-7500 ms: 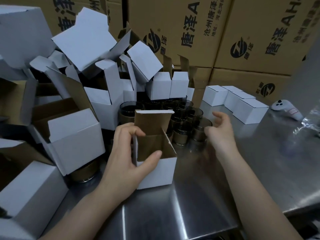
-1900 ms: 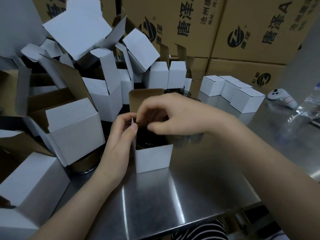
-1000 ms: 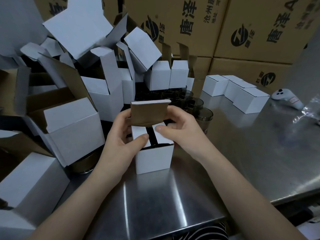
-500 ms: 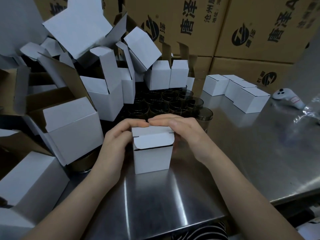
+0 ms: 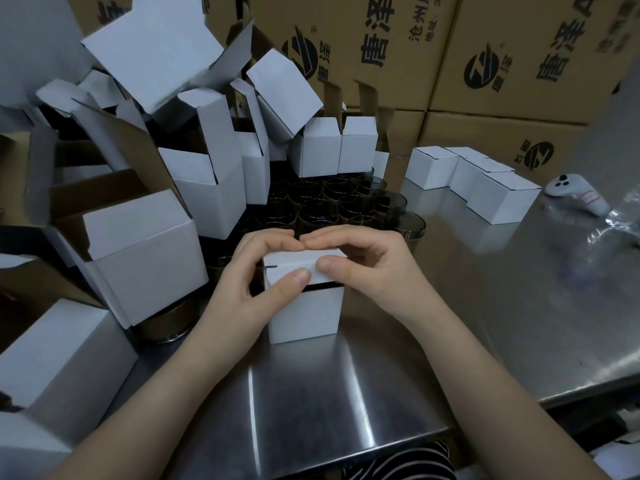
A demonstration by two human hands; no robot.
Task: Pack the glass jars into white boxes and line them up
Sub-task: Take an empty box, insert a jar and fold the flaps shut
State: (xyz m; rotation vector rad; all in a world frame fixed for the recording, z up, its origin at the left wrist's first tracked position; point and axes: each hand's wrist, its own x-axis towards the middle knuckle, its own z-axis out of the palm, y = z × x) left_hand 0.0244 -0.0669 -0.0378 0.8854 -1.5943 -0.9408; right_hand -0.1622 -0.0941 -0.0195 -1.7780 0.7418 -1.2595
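Box (image 5: pixel 304 310) is set mid-tabletop (image 5: pixel 346 393), gripped between both hands. Jars (image 5: pixel 332 206) are clustered behind it, open boxes (image 5: pixel 145 251) piled left, closed boxes (image 5: pixel 474 178) lined up far right.

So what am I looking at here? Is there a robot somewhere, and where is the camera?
There is no robot here. These are a person's two bare hands, filmed by one camera worn on the head, looking forward and down. The left hand and right hand both grip the top of a small white box standing on a steel table. The thumbs press its lid down, and a dark gap shows the lid is not fully shut. What is inside is hidden. Behind the box stand dark glass jars, unpacked. To the left is a heap of open boxes. At the far right, closed boxes sit in a row. Brown cartons are stacked at the back.
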